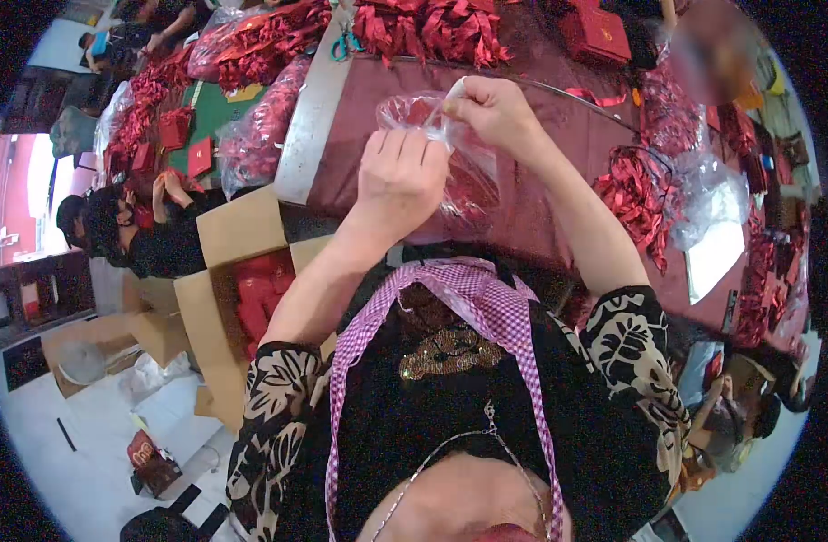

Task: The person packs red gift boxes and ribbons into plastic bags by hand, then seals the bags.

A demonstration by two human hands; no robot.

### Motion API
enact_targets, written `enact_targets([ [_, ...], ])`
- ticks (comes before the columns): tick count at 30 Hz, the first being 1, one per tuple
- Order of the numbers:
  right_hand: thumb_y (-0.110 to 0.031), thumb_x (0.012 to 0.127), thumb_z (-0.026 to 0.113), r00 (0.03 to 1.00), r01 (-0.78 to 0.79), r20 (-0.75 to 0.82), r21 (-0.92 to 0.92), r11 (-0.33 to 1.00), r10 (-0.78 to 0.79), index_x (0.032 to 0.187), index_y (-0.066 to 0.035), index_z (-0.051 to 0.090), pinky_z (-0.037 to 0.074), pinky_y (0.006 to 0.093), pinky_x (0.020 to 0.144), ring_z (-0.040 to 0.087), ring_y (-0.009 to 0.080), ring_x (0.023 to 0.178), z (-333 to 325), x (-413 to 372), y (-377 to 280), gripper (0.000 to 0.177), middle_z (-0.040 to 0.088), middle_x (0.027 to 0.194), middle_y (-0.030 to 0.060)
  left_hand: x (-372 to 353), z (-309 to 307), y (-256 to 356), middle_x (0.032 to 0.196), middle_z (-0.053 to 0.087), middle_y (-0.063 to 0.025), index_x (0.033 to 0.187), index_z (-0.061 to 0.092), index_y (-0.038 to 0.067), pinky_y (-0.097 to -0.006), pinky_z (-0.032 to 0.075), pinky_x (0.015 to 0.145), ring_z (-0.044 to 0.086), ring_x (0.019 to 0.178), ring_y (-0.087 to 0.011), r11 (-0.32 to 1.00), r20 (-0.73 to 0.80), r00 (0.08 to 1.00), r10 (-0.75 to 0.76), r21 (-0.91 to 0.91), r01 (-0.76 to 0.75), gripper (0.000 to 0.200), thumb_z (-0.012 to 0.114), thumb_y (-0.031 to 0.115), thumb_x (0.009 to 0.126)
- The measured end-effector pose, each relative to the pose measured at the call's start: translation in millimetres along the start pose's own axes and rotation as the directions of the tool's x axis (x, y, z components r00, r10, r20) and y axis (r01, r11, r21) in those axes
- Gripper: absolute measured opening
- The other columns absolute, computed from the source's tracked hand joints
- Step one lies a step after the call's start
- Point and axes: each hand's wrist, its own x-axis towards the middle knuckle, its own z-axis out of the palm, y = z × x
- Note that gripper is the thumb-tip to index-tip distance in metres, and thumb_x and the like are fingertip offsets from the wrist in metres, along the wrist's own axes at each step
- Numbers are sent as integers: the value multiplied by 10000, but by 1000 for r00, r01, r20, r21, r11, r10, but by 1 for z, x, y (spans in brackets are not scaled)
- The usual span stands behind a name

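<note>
My left hand [403, 176] is closed in a fist on a clear plastic bag [472, 185], its knuckles facing up. The neck of the bag is gathered between my two hands. My right hand [500, 113] pinches the bag's upper end, thumb and fingers pressed together. Something red shows through the plastic, but I cannot make out what it is. Both hands are above the dark red tabletop [350, 117].
Bundles of red ribbon [635, 194] and red boxes [599, 36] lie around the table. Scissors [346, 43] rest at its far left edge. An open carton [206, 289] with red items stands left of me. Other people sit at both sides.
</note>
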Motion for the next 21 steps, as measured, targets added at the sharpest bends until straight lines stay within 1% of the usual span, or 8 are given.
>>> enact_targets([
  [3,-72,836,592,999,-16,-47,-85,996,12,826,11,636,447,218,576,526,53,632,0,2,-5,95,615,694,-7,-6,5,6,661,478,-62,677,487,93,-353,390,584,505,639,-222,999,-29,999,-30,-32,29,100,582,109,702],
  [5,-75,828,599,998,-17,-56,-81,997,12,817,9,638,443,221,573,524,53,626,4,8,9,94,612,679,-3,-10,7,9,657,479,-62,678,490,92,-353,391,585,505,630,-224,997,-29,998,-54,-52,53,97,581,107,708],
  [7,-78,820,605,998,-20,-68,-76,997,15,808,7,639,439,223,571,522,53,619,5,10,11,93,608,665,1,-13,5,12,660,483,-64,681,497,87,-349,394,587,507,630,-224,996,27,997,-71,-47,72,100,586,110,720],
  [9,-102,802,627,992,26,-116,-173,985,-47,790,4,644,424,241,551,512,58,598,3,9,4,108,607,649,16,-16,5,15,658,485,-66,680,500,84,-348,397,590,507,630,-223,995,31,996,-80,-56,81,107,593,114,726],
  [12,-131,787,646,982,69,-162,-184,981,-99,765,4,647,407,258,528,498,65,575,6,14,17,137,595,614,36,-24,9,20,655,490,-71,680,506,78,-351,401,596,507,629,-225,991,35,994,-101,-89,104,119,602,121,736],
  [15,-132,782,652,982,10,-182,-241,970,-55,763,6,651,404,260,519,490,66,561,6,15,19,139,587,586,46,-30,12,24,654,493,-78,679,511,73,-360,404,603,506,630,-231,985,39,992,-121,-123,125,123,605,122,743],
  [18,-129,778,657,975,30,-208,-220,975,-77,769,7,653,405,257,517,488,66,554,5,16,19,137,586,578,50,-38,13,29,649,486,-85,665,498,70,-367,409,603,506,627,-247,979,46,991,-129,-155,134,145,614,111,742],
  [21,-131,778,659,970,32,-225,-246,969,-89,775,7,656,407,258,517,502,67,560,3,25,41,138,602,592,52,-46,10,35,646,478,-89,653,482,69,-371,415,603,507,625,-261,973,69,989,-133,-182,143,167,622,100,740],
])
